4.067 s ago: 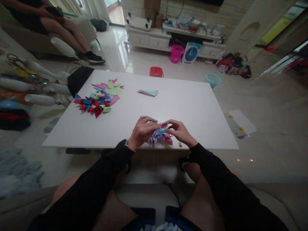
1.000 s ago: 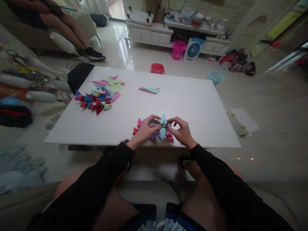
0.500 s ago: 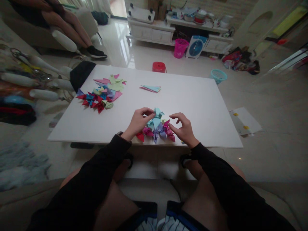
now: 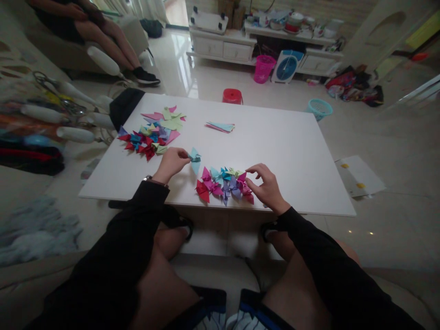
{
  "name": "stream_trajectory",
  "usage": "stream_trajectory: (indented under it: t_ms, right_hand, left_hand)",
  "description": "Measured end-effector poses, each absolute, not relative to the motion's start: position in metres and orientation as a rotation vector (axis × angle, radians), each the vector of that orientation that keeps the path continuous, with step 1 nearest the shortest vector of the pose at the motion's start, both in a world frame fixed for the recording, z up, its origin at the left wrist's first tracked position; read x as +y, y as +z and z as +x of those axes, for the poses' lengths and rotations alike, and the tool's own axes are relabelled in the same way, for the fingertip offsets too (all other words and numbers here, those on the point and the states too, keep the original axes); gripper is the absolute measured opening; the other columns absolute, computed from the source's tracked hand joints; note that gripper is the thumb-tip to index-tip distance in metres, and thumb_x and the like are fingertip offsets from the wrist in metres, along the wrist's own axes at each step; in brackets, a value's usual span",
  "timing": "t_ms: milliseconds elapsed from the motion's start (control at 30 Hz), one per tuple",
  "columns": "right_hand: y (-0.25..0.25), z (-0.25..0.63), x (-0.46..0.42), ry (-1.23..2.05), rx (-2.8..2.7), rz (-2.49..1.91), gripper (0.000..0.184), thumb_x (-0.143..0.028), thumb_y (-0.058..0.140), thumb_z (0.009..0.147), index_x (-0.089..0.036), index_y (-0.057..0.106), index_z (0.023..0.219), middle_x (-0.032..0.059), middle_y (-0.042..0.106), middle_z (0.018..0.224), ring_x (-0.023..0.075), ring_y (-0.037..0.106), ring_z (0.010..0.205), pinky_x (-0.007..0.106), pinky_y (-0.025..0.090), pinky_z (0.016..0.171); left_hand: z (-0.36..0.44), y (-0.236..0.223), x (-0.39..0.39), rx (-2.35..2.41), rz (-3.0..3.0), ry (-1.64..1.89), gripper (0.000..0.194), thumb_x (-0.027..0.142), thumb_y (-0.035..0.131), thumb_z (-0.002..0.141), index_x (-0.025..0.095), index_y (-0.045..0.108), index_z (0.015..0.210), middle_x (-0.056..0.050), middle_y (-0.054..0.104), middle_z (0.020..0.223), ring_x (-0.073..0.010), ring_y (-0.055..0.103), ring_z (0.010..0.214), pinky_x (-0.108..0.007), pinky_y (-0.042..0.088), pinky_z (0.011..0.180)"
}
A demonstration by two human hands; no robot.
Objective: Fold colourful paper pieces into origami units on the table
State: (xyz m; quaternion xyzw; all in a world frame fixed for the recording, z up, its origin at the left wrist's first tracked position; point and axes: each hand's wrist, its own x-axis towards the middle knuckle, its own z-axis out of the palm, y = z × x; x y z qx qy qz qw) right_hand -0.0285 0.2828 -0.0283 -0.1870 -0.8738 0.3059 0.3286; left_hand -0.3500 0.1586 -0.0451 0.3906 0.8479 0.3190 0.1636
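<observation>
Pinched in the fingertips of my left hand (image 4: 173,164) is a light blue origami crane (image 4: 195,160), held just above the white table (image 4: 288,151). My right hand (image 4: 266,184) has thumb and forefinger apart beside a cluster of folded paper cranes (image 4: 225,185); its fingertips are close to a magenta one at the cluster's right edge, and I cannot tell whether they touch it. The cluster mixes red, magenta, purple, blue and pale green pieces near the table's front edge. Beyond my left hand lies a larger pile of paper cranes (image 4: 151,135).
A small stack of narrow folded papers (image 4: 220,127) lies at the table's middle back. A black object (image 4: 126,107) sits at the far left corner. Past the table stand a red stool (image 4: 232,96), a pink basket (image 4: 264,68) and a blue basket (image 4: 319,109). Another person (image 4: 117,46) sits at upper left.
My left hand has moved left, away from the cluster, carrying the light blue crane. My right hand stays beside the cluster's right edge. The whole view has shifted slightly.
</observation>
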Motion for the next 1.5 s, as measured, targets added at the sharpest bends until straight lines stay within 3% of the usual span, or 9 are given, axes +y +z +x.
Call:
stream_trajectory:
  t_ms: [200, 367, 767, 933, 1233, 1367, 1500]
  right_hand:
    - [-0.031, -0.027, 0.283, 0.793, -2.334, -0.492, 0.014, -0.013, 0.063, 0.089, -0.024, 0.065, 0.097, 0.0054, 0.065, 0.094, 0.0232, 0.06, 0.09, 0.037, 0.048, 0.07]
    - [-0.032, -0.026, 0.283, 0.803, -2.352, -0.476, 0.016, -0.011, 0.063, 0.088, -0.024, 0.066, 0.098, 0.0057, 0.065, 0.095, 0.0237, 0.06, 0.092, 0.038, 0.049, 0.072]
    - [-0.032, -0.022, 0.285, 0.785, -2.359, -0.467, 0.018, -0.01, 0.062, 0.087, -0.025, 0.065, 0.097, 0.0053, 0.065, 0.097, 0.0244, 0.061, 0.094, 0.041, 0.051, 0.081]
    - [-0.032, -0.021, 0.283, 0.776, -2.385, -0.44, 0.018, -0.01, 0.062, 0.087, -0.024, 0.065, 0.097, 0.0063, 0.066, 0.098, 0.0255, 0.061, 0.096, 0.042, 0.05, 0.083]
    - [-0.029, -0.019, 0.28, 0.776, -2.414, -0.442, 0.017, -0.009, 0.061, 0.088, -0.024, 0.065, 0.095, 0.0066, 0.065, 0.097, 0.0255, 0.06, 0.096, 0.042, 0.05, 0.083]
    - [-0.029, -0.018, 0.279, 0.786, -2.418, -0.42, 0.015, -0.011, 0.062, 0.089, -0.024, 0.066, 0.096, 0.0068, 0.065, 0.097, 0.0256, 0.061, 0.096, 0.041, 0.05, 0.083]
    - [-0.029, -0.017, 0.28, 0.781, -2.428, -0.395, 0.012, -0.013, 0.062, 0.092, -0.022, 0.066, 0.098, 0.0074, 0.066, 0.099, 0.025, 0.062, 0.096, 0.04, 0.05, 0.084]
  left_hand:
    - [-0.359, -0.069, 0.155, 2.467, 1.029, 0.699, 0.004, 0.019, 0.076, 0.065, 0.018, 0.072, 0.064, -0.004, 0.066, 0.058, -0.0208, 0.063, 0.066, -0.03, 0.047, 0.069]
    - [-0.35, -0.083, 0.16, 2.481, 0.995, 0.592, 0.006, 0.019, 0.077, 0.063, 0.019, 0.071, 0.064, -0.005, 0.068, 0.061, -0.0222, 0.065, 0.07, -0.031, 0.048, 0.075]
    - [-0.326, -0.079, 0.183, 2.301, 0.855, 1.053, 0.016, 0.028, 0.069, 0.071, 0.015, 0.077, 0.073, -0.007, 0.073, 0.066, -0.0207, 0.069, 0.071, -0.028, 0.05, 0.067]
    - [-0.305, -0.081, 0.199, 2.298, 0.875, 1.066, 0.015, 0.027, 0.071, 0.072, 0.014, 0.078, 0.074, -0.008, 0.073, 0.065, -0.0213, 0.069, 0.07, -0.031, 0.052, 0.074]
    - [-0.29, -0.101, 0.225, 2.365, 1.024, 0.84, 0.017, 0.024, 0.073, 0.076, 0.014, 0.082, 0.086, -0.014, 0.08, 0.094, -0.026, 0.073, 0.094, -0.032, 0.051, 0.086]
    - [-0.287, -0.105, 0.226, 2.322, 1.037, 0.673, 0.016, 0.025, 0.076, 0.075, 0.012, 0.082, 0.083, -0.016, 0.079, 0.087, -0.028, 0.073, 0.092, -0.033, 0.051, 0.083]
    - [-0.29, -0.102, 0.224, 2.34, 1.017, 0.582, 0.017, 0.027, 0.078, 0.074, 0.012, 0.082, 0.082, -0.013, 0.078, 0.082, -0.0246, 0.073, 0.086, -0.03, 0.051, 0.078]
